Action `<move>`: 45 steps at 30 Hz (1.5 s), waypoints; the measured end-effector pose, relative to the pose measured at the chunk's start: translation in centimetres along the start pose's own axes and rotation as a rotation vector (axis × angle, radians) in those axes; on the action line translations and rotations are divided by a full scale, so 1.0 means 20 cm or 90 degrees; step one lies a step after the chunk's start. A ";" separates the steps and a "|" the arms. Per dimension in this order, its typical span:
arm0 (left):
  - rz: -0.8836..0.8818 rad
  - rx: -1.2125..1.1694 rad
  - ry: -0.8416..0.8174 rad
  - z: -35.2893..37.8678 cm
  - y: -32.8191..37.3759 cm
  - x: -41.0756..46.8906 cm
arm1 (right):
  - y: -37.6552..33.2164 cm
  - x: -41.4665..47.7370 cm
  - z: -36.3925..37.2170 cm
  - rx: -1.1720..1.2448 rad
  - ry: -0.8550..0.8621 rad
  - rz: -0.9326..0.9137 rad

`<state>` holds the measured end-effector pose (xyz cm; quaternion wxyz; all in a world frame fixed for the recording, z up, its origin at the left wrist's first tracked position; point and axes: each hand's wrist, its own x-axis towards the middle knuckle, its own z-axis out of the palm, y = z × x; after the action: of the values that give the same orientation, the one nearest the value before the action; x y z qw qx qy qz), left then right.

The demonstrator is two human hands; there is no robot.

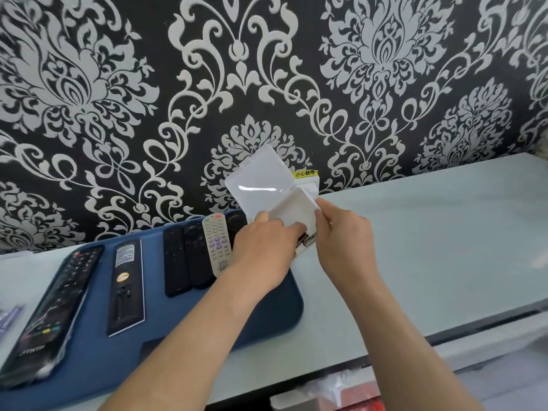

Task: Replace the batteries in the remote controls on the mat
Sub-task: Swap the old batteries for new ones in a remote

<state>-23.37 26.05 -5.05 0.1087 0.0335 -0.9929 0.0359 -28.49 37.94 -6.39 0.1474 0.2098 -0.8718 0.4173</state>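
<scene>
A blue mat (184,318) lies on the pale table and carries several remote controls. A long black remote (53,307) in a plastic sleeve lies at the left. Beside it a black remote (126,286) lies face down with its battery bay uncovered. Two black remotes (185,256) and a grey remote (217,243) with purple buttons lie further back. Above the mat's far right corner both hands hold a white plastic case (267,188) with its lid swung up. My left hand (264,250) grips the case's lower half from the left. My right hand (344,235) pinches its right edge.
The pale table (430,232) runs along a black-and-white patterned wall. A white wall socket with a yellow warning label (307,174) sits behind the case. A plastic-wrapped item (9,317) shows at the left edge. Red and clear packaging (350,393) lies below the table's front edge.
</scene>
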 end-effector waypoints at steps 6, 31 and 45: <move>0.057 0.004 -0.069 -0.08 -0.02 0.04 | -0.01 0.00 -0.01 0.011 0.001 0.027; 0.138 -0.095 -0.427 -0.27 0.00 0.19 | 0.02 0.01 -0.05 -0.054 -0.054 0.175; -0.064 -0.503 -0.109 -0.15 -0.10 0.07 | 0.01 -0.01 -0.07 -0.163 -0.112 0.255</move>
<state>-23.99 24.15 -1.68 0.0315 0.0409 -0.9327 -0.3569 -28.43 39.18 -5.82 0.0107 0.0478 -0.9513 0.3043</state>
